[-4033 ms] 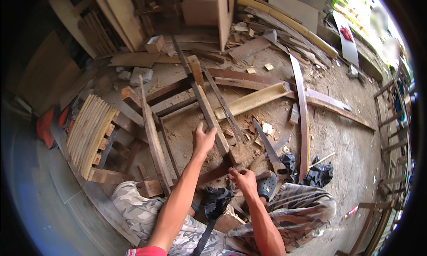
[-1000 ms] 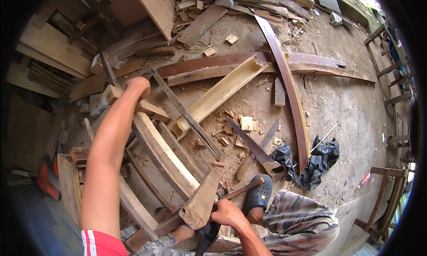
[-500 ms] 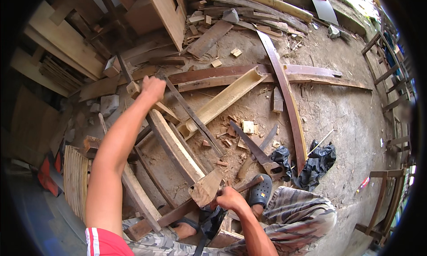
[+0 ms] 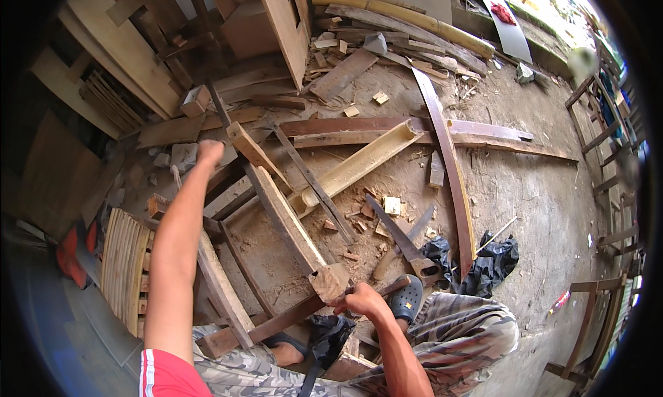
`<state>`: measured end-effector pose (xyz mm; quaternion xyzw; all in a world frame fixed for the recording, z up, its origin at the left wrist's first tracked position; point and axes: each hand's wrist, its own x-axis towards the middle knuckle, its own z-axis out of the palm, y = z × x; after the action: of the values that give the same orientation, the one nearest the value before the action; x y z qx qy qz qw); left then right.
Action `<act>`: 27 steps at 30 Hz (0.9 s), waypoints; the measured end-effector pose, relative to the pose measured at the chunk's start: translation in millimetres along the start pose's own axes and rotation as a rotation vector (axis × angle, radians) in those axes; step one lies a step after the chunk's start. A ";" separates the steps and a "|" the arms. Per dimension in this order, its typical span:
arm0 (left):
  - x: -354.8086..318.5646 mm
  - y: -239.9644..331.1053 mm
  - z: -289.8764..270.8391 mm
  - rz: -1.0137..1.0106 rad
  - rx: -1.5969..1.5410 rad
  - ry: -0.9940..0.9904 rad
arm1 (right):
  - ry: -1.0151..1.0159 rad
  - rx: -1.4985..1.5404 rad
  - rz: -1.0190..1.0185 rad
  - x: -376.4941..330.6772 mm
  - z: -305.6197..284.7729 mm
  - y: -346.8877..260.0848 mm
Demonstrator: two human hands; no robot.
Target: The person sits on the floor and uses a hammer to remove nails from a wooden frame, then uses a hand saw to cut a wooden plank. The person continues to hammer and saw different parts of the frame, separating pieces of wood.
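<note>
A rough wooden frame (image 4: 283,214) of thick legs and thinner rails lies on its side in front of me. My right hand (image 4: 364,300) is closed around a dark wooden rail (image 4: 397,284) that sticks out past the squared end of a leg (image 4: 329,281). My left hand (image 4: 211,152) is closed at the frame's far left side, next to a leg (image 4: 255,154); what its fingers hold, if anything, is hidden. A long dark strip (image 4: 311,179) leans across the frame's right side. Past my right hand, a handsaw (image 4: 397,233) lies among wood chips.
A split bamboo length (image 4: 359,163) and long reddish-brown boards (image 4: 445,169) cross on the ground. Black plastic (image 4: 494,266) lies right of my sandal (image 4: 406,300). Scrap wood (image 4: 345,72) is piled at the back, a slatted stack (image 4: 124,266) stands left, wooden rails (image 4: 601,148) line the right.
My left hand has shifted left and slightly nearer, away from the top of the leg it was on. The view has tilted a little; my right hand stays by the same leg end.
</note>
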<state>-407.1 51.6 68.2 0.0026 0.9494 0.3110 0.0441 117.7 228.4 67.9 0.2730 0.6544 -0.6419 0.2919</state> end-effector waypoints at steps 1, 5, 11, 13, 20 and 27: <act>4.1 -34.5 -6.7 -0.011 -0.028 0.003 | -0.018 -0.023 -0.012 4.9 6.0 1.1; -84.8 14.9 63.7 -0.243 -0.337 -0.240 | 0.057 -0.028 0.056 10.3 0.1 19.4; -129.2 33.2 89.2 -0.266 -0.225 -0.029 | 0.118 -0.009 0.033 4.0 6.4 20.0; -132.4 34.7 83.1 -0.264 -0.212 -0.035 | 0.145 -0.034 0.030 1.5 13.0 19.8; -119.7 -7.0 80.4 -0.143 -0.199 0.025 | 0.487 -0.284 0.021 -17.3 55.3 3.1; -176.3 28.9 78.3 -0.014 -0.107 -0.130 | 0.655 -0.257 -0.069 -14.5 68.2 24.2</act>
<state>-225.4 115.4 37.0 0.0136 0.9265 0.3602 0.1079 147.4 161.2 61.7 0.4031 0.7974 -0.4424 0.0767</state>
